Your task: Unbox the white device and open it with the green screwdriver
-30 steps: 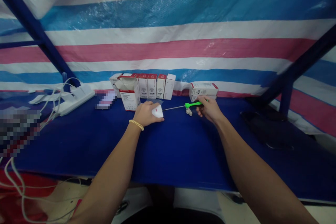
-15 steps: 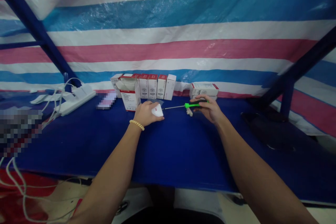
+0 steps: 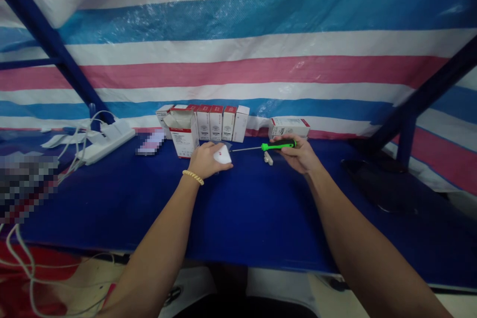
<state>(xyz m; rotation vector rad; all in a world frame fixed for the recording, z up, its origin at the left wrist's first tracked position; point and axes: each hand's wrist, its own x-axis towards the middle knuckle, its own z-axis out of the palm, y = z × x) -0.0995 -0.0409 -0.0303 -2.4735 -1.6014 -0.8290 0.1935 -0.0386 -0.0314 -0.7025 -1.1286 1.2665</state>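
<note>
Striped sheeting (image 3: 238, 72) closes off the far side of a blue surface (image 3: 253, 223), and my view through the head camera centres on a white plastic casing (image 3: 222, 155) above it. The left hand (image 3: 204, 160) has its grip wrapped around that casing, thumb at the near edge, fingers over the far side. Just right of the casing runs the shaft of a green-and-black screwdriver (image 3: 278, 145), its tip at the casing's right edge; I can't tell from this distance whether it is seated in anything.

What worries me first is a skid: with the shaft lying almost level, a sideways push could throw the tip off the edge, scratching the plastic or catching the left thumb. The right hand (image 3: 298, 156) pinches the handle lightly between thumb and fingers, so under torque I'd expect the handle to roll or the tip to lift. If the left grip loosened, the casing could twist along with the tool.

Farther right of the casing, a small pale piece (image 3: 268, 158) lies below the handle, where a dropped wrist might sweep it away. Close behind and left of the casing stands an open carton (image 3: 184, 139), near enough for the left knuckles to tip it. Directly behind the casing, upright boxes (image 3: 216, 124) could topple after a harder bump.
</note>
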